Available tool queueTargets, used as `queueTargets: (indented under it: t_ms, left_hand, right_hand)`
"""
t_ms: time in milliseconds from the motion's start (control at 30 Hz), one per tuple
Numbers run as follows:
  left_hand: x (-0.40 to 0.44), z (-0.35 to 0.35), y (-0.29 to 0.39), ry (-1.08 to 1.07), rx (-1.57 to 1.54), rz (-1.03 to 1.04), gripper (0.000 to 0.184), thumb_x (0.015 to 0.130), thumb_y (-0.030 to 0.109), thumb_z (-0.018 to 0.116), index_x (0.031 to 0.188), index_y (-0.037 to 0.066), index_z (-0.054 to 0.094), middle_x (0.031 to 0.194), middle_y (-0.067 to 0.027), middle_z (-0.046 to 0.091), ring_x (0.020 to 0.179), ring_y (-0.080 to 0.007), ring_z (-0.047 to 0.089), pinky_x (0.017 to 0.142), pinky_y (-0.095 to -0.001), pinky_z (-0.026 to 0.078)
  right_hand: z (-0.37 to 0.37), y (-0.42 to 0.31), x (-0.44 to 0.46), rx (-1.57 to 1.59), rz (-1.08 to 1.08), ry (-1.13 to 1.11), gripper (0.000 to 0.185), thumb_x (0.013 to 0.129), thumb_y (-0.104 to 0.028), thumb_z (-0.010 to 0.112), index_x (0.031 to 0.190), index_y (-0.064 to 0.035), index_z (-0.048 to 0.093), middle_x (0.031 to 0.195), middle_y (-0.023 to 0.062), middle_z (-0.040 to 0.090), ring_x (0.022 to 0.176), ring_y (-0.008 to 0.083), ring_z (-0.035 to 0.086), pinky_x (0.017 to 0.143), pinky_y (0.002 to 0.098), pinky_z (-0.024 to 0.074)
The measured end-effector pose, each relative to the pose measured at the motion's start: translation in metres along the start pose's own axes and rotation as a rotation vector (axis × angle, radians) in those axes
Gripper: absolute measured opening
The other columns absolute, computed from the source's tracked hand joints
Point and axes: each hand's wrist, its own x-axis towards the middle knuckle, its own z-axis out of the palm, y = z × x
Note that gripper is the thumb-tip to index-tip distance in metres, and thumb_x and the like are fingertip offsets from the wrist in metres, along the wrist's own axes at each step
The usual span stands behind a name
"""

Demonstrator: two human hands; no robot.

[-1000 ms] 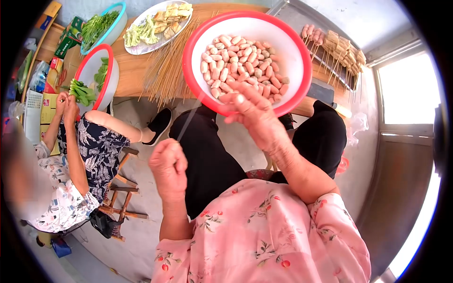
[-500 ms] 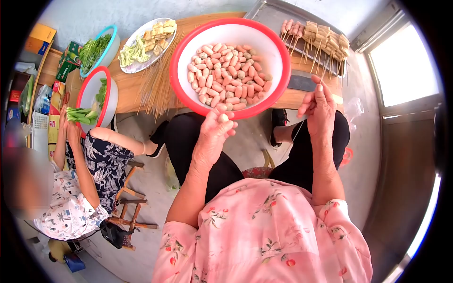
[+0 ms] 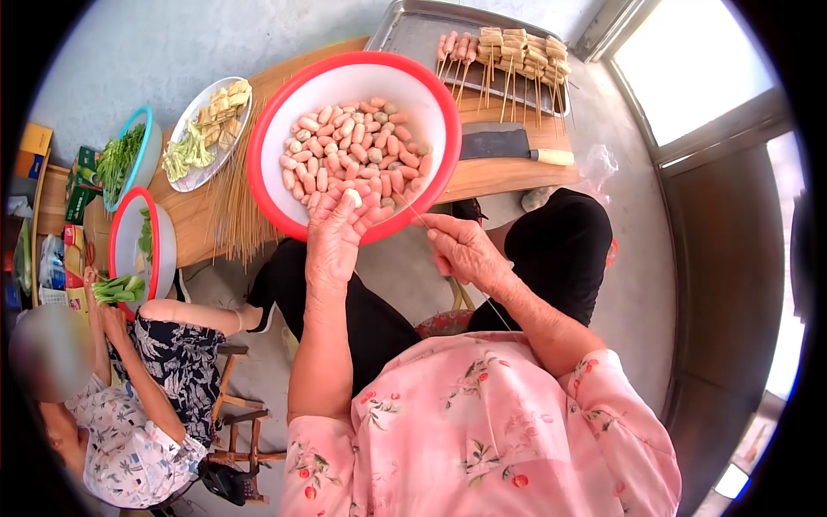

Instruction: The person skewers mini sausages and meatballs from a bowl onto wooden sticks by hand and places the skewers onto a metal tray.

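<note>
A white bowl with a red rim holds many small pink sausages and some paler, speckled round pieces. My left hand is at the bowl's near edge, its fingers closed around a small whitish round piece. To the right of it, my right hand pinches a thin wooden skewer. One end of the skewer points over the bowl's rim toward my left hand, apart from the whitish piece. Its other end runs back below my right wrist.
Loose skewers lie left of the bowl. Beyond is a plate of greens and yellow slices. A cleaver lies right, before a metal tray of filled skewers. At left, a seated person holds greens by a red-rimmed basin.
My right hand has come left and down, bringing the skewer close to the bowl and my left hand. My left hand keeps the whitish piece. The whole scene has shifted left in view.
</note>
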Motion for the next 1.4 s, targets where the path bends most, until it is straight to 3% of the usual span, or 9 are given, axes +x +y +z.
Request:
queueTargets:
  t_ms: [67, 167, 333, 567, 733, 1133, 1233, 1300, 1400]
  left_hand:
    - [0.0, -0.003, -0.003, -0.005, -0.036, 0.0, 0.018, 0.089, 0.012, 0.058, 0.103, 0.003, 0.053, 0.099, -0.0123, 0.061, 0.096, -0.0249, 0.062, 0.084, -0.0406, 0.054]
    - [0.002, -0.015, -0.006, 0.007, -0.139, 0.021, 0.018, 0.09, 0.014, 0.057, 0.103, 0.003, 0.052, 0.1, -0.0124, 0.061, 0.099, -0.0268, 0.061, 0.084, -0.0411, 0.054]
    - [0.003, -0.02, 0.0, 0.062, -0.239, -0.022, 0.021, 0.091, 0.018, 0.055, 0.103, 0.002, 0.049, 0.097, -0.0149, 0.061, 0.093, -0.03, 0.063, 0.081, -0.0454, 0.054]
    - [0.006, -0.023, 0.0, 0.079, -0.239, -0.086, 0.022, 0.091, 0.018, 0.054, 0.103, 0.001, 0.048, 0.093, -0.0153, 0.062, 0.087, -0.0294, 0.064, 0.079, -0.052, 0.055]
    - [0.006, -0.02, -0.001, 0.095, -0.227, -0.017, 0.02, 0.091, 0.016, 0.054, 0.103, 0.001, 0.048, 0.092, -0.0136, 0.062, 0.088, -0.028, 0.065, 0.081, -0.0511, 0.055]
    - [0.004, -0.013, 0.001, 0.089, -0.217, -0.013, 0.014, 0.092, 0.013, 0.053, 0.098, 0.001, 0.051, 0.089, -0.0133, 0.062, 0.088, -0.027, 0.065, 0.08, -0.0495, 0.056]
    - [0.002, -0.012, 0.0, 0.091, -0.148, -0.007, 0.012, 0.091, 0.012, 0.055, 0.097, 0.002, 0.051, 0.093, -0.0145, 0.061, 0.088, -0.0278, 0.064, 0.079, -0.0484, 0.056]
    - [0.003, -0.011, -0.001, 0.095, -0.124, -0.003, 0.012, 0.09, 0.012, 0.056, 0.096, 0.002, 0.051, 0.095, -0.0153, 0.061, 0.089, -0.0282, 0.064, 0.079, -0.0478, 0.056]
    - [0.003, -0.014, -0.005, 0.088, -0.114, 0.031, 0.014, 0.089, 0.011, 0.057, 0.098, 0.002, 0.051, 0.099, -0.0164, 0.06, 0.09, -0.0292, 0.063, 0.08, -0.0468, 0.055]
  right_hand:
    - [0.002, 0.007, -0.002, 0.08, 0.051, -0.046, 0.031, 0.095, -0.017, 0.046, 0.12, -0.0025, 0.055, 0.053, 0.0002, 0.049, 0.043, 0.006, 0.045, 0.042, 0.0234, 0.0384]
    - [0.013, 0.019, 0.003, -0.048, -0.113, -0.01, 0.03, 0.094, -0.015, 0.046, 0.119, -0.0016, 0.056, 0.053, -0.0011, 0.046, 0.043, 0.0051, 0.042, 0.042, 0.0226, 0.0378]
    - [0.033, 0.006, 0.011, -0.068, -0.109, -0.043, 0.03, 0.094, -0.014, 0.049, 0.121, -0.0038, 0.056, 0.054, -0.0026, 0.044, 0.044, 0.0044, 0.04, 0.043, 0.0223, 0.0368]
    - [0.043, 0.004, 0.019, -0.186, -0.191, -0.047, 0.03, 0.09, -0.013, 0.054, 0.118, -0.002, 0.057, 0.06, 0.0041, 0.052, 0.053, 0.0097, 0.047, 0.053, 0.0271, 0.0429]
    - [0.045, 0.002, 0.022, -0.206, -0.177, -0.039, 0.029, 0.09, -0.013, 0.055, 0.117, -0.0013, 0.058, 0.064, 0.0069, 0.055, 0.056, 0.0107, 0.049, 0.057, 0.0282, 0.0452]
    - [0.045, 0.005, 0.024, -0.164, -0.101, -0.04, 0.028, 0.091, -0.013, 0.054, 0.116, -0.0013, 0.058, 0.064, 0.0046, 0.054, 0.056, 0.0094, 0.049, 0.054, 0.0269, 0.0438]
    - [0.047, 0.01, 0.025, -0.195, -0.18, -0.015, 0.028, 0.09, -0.013, 0.054, 0.114, -0.0007, 0.059, 0.063, 0.0048, 0.053, 0.054, 0.009, 0.048, 0.053, 0.027, 0.0432]
    - [0.047, 0.014, 0.027, -0.175, -0.149, -0.039, 0.032, 0.095, -0.017, 0.049, 0.125, -0.0079, 0.055, 0.052, -0.0057, 0.039, 0.044, 0.0027, 0.037, 0.042, 0.0205, 0.0339]
    - [0.052, 0.018, 0.03, -0.146, -0.181, 0.0, 0.028, 0.094, -0.016, 0.05, 0.12, -0.0074, 0.058, 0.052, -0.006, 0.039, 0.044, 0.0024, 0.036, 0.041, 0.0209, 0.033]
